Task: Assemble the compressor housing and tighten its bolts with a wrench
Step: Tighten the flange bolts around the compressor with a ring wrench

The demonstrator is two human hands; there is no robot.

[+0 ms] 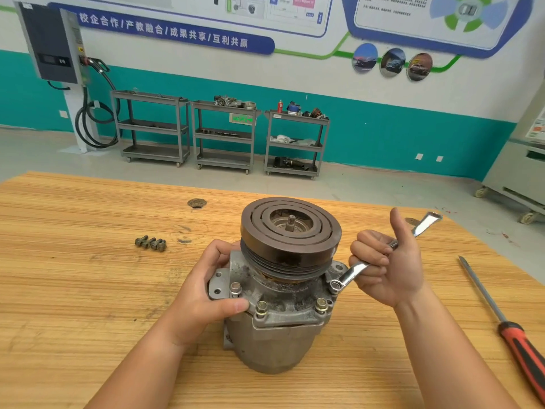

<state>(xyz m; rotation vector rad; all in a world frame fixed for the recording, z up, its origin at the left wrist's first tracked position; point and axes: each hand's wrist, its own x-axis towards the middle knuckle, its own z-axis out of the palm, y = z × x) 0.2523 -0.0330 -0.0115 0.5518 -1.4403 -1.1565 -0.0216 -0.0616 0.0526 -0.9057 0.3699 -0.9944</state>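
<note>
A grey compressor housing (274, 335) stands upright on the wooden table (73, 290), its dark grooved pulley (290, 231) on top. Three bolts (261, 308) stand in the front of its flange. My left hand (203, 293) grips the housing's left side, thumb pressed near the flange. My right hand (386, 261) holds a silver wrench (354, 271), thumb raised. The wrench's ring end sits on a bolt at the flange's right side (336, 286). Several loose bolts (151, 243) lie on the table to the left.
A screwdriver (513, 335) with a red and black handle lies at the table's right edge. A round hole (197, 203) is set in the tabletop behind the housing. Three grey shelf carts (224, 134) stand along the far wall.
</note>
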